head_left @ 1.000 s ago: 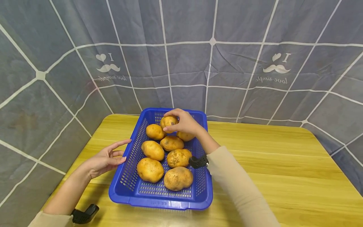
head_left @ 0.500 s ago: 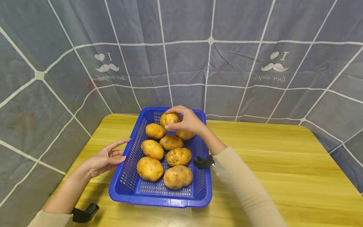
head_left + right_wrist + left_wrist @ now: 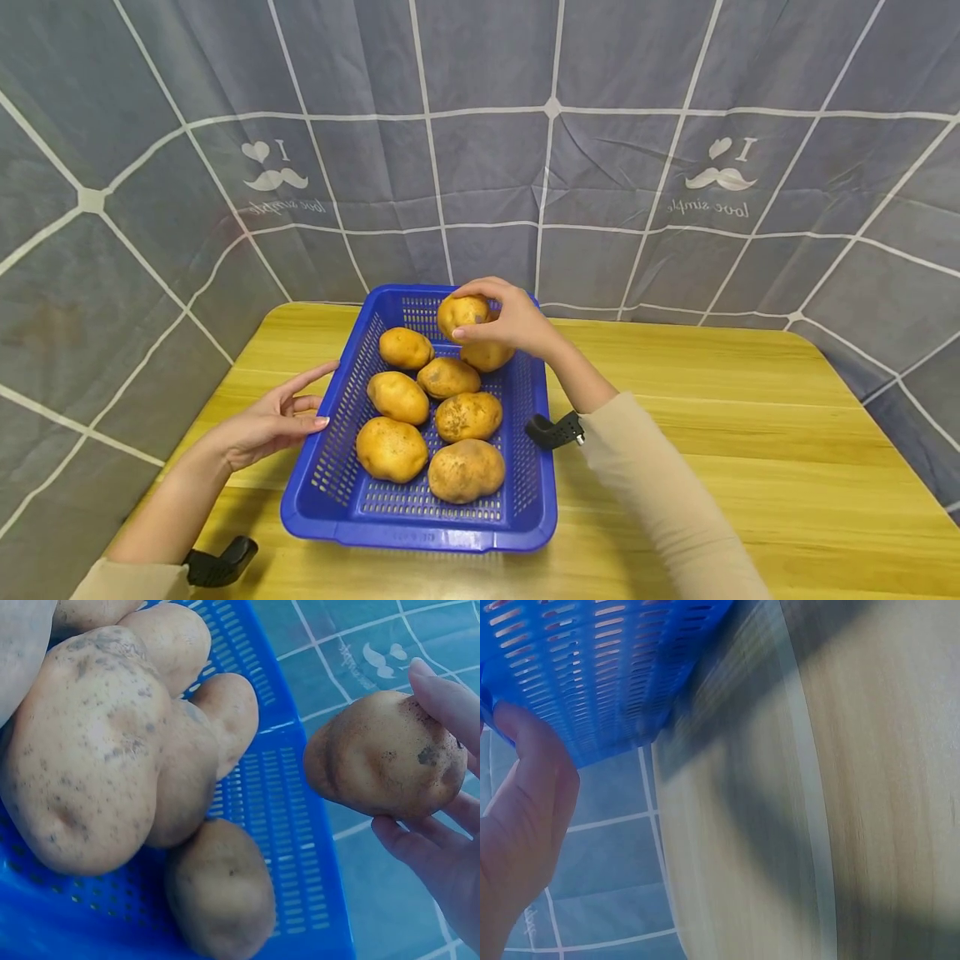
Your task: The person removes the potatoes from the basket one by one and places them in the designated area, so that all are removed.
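Note:
My right hand [image 3: 516, 321] holds a yellow potato [image 3: 390, 754] between thumb and fingers, over the far end of a blue slotted plastic basket [image 3: 420, 537]. In the right wrist view this potato shows dark specks and stands apart from the rest. Several other potatoes lie in the basket, among them a big pale one [image 3: 467, 472] at the near right and a potato [image 3: 487, 357] partly hidden below my right hand. My left hand [image 3: 258, 429] touches the basket's left rim with fingertips and thumb, its fingers fairly straight. In the left wrist view, a digit [image 3: 536, 761] reaches the basket's outer side.
The basket stands on a wood-grain table [image 3: 720, 442], which stretches off to the right. Behind and to the left hangs a grey curtain [image 3: 487, 183] with white lines. A black strap device [image 3: 555, 430] is on my right wrist, close to the basket's right rim.
My right hand has shifted slightly right with the potato, uncovering more of the basket's far left end. The left hand stays at the rim. The view has turned a little.

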`<action>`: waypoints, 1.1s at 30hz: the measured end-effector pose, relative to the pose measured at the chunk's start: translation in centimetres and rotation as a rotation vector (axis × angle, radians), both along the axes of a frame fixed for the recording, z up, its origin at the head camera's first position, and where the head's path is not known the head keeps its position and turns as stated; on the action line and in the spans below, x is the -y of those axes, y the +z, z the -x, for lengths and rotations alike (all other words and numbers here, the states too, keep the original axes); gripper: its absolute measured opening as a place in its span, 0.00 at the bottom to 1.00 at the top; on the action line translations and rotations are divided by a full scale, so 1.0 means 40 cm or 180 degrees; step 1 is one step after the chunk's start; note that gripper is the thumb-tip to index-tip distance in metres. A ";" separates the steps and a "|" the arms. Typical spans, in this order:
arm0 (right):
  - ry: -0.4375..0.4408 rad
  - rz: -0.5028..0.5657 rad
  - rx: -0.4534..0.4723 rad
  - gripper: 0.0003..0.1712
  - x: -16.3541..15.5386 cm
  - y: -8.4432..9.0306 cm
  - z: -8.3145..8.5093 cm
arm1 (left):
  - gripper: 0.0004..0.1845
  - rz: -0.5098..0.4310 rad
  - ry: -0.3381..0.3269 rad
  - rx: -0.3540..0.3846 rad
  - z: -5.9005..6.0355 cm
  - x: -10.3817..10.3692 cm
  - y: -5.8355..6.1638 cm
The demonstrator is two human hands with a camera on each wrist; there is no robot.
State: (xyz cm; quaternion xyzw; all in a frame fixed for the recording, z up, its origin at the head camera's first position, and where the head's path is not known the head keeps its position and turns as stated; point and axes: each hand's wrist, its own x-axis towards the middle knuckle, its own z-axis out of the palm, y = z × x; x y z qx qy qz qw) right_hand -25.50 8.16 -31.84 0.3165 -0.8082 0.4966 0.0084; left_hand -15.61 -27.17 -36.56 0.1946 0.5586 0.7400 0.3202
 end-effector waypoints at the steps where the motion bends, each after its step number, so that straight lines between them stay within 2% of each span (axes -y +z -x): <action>1: -0.0007 0.0012 0.0003 0.28 -0.004 0.002 -0.001 | 0.37 0.0031 0.0028 -0.0025 0.000 0.000 0.001; 5: -0.0012 0.0085 0.0067 0.27 -0.017 0.016 -0.010 | 0.36 0.0214 0.0211 -0.0136 -0.001 -0.006 0.005; 9: -0.0015 0.0138 0.0124 0.27 -0.035 0.015 -0.006 | 0.32 0.0276 0.0329 -0.0185 0.000 -0.013 0.008; 15: -0.0022 0.0182 0.0116 0.26 -0.062 0.002 0.003 | 0.29 0.0194 0.0344 -0.0159 0.006 -0.016 0.006; 24: -0.0180 0.0227 0.0165 0.27 -0.102 0.002 0.003 | 0.30 0.0216 0.0415 -0.0235 0.012 -0.018 0.002; 30: -0.0251 0.0208 0.0198 0.28 -0.134 0.008 0.004 | 0.32 0.0420 0.0565 -0.0395 0.009 -0.021 0.003; 33: -0.0290 0.0192 0.0197 0.28 -0.149 0.009 0.007 | 0.32 0.0501 0.0627 -0.0397 0.006 -0.021 0.005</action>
